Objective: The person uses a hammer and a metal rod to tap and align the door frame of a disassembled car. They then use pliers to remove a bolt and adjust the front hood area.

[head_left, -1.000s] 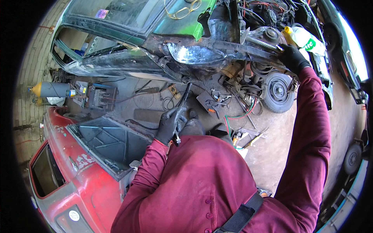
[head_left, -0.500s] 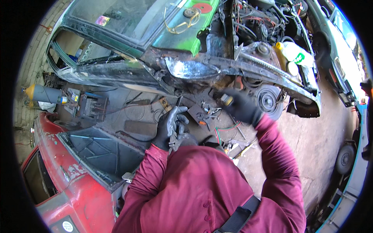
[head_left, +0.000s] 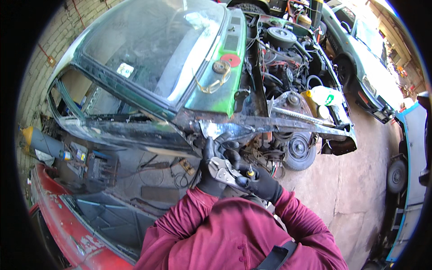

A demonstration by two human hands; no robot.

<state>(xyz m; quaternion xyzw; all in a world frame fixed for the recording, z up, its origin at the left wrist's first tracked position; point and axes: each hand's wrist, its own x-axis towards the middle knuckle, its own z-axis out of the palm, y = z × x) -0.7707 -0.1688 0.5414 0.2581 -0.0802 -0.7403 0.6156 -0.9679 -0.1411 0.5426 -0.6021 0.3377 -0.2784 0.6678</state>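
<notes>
Silver locking pliers (head_left: 220, 171) lie across the palm of my left hand (head_left: 208, 155), which wears a dark glove. Its fingers curl around the jaw end and point towards the car. My right hand (head_left: 265, 185), gloved too, meets the handle end of the pliers. A small yellow-and-black piece (head_left: 250, 173) sticks up out of its closed fingers; I cannot make out what kind of tool it belongs to. Just beyond both hands is the bare, shiny metal patch (head_left: 212, 129) on the side of the green car body (head_left: 209, 101).
Safety glasses (head_left: 211, 86) and a red disc (head_left: 231, 60) rest on the green cowl. The engine bay (head_left: 288, 58) gapes at the upper right, with a wheel (head_left: 299, 150) below it. A red car body (head_left: 67, 225) stands at lower left, near a gas cylinder (head_left: 42, 140).
My right hand has come back from the fender to meet my left. The left hand has lifted the locking pliers forward, and the view has tilted up towards the car.
</notes>
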